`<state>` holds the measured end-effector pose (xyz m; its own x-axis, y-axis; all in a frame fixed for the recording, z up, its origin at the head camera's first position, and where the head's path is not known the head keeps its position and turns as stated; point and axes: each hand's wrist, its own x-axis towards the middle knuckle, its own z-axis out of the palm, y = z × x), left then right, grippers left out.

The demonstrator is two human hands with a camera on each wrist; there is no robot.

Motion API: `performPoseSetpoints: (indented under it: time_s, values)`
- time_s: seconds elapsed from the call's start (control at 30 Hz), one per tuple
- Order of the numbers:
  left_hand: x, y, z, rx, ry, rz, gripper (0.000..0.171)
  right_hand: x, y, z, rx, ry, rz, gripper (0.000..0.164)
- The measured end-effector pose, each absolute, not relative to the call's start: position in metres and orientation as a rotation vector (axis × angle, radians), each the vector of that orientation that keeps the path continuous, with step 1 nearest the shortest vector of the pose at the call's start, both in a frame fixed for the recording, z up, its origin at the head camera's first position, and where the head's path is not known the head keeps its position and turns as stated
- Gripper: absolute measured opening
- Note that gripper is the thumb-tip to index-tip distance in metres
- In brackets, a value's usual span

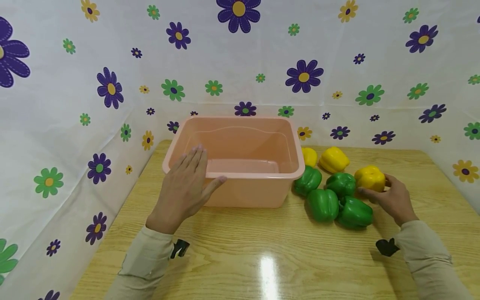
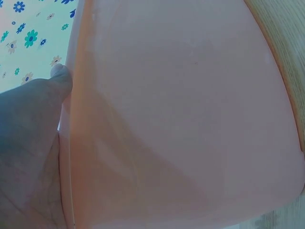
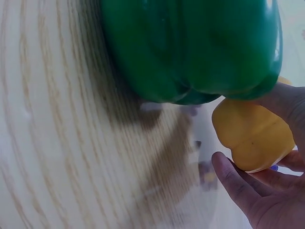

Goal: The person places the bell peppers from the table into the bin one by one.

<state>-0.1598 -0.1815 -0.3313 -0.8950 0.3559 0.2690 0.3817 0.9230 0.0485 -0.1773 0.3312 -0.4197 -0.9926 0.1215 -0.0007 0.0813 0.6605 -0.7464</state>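
Note:
A pink plastic basin (image 1: 247, 193) stands on the wooden table. My left hand (image 1: 183, 187) lies over its front left rim, fingers straight and thumb spread to the side; the left wrist view shows the basin wall (image 2: 190, 105) up close, with the thumb at the rim. On the right, my right hand (image 1: 395, 200) grips a yellow bell pepper (image 1: 369, 178) between thumb and fingers. In the right wrist view, fingers curve about this yellow pepper (image 3: 252, 136), and a green bell pepper (image 3: 190, 47) fills the top. The inside of the basin holds nothing that shows.
Several green bell peppers (image 1: 323, 205) cluster between the basin and my right hand. Behind them sit two more yellow peppers (image 1: 333, 160), one partly hidden by the basin. A flowered white cloth (image 1: 262, 54) hangs behind and beside the table (image 1: 225, 250).

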Motion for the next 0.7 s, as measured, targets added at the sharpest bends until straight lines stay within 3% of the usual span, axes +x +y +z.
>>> performPoseSetpoints:
  time_s: [0.7]
  values:
    - [-0.158, -0.181, -0.332, -0.551, -2.809, -0.158, 0.090, -0.178, 0.327, -0.404, -0.178, -2.713, 1.271, 0.085]
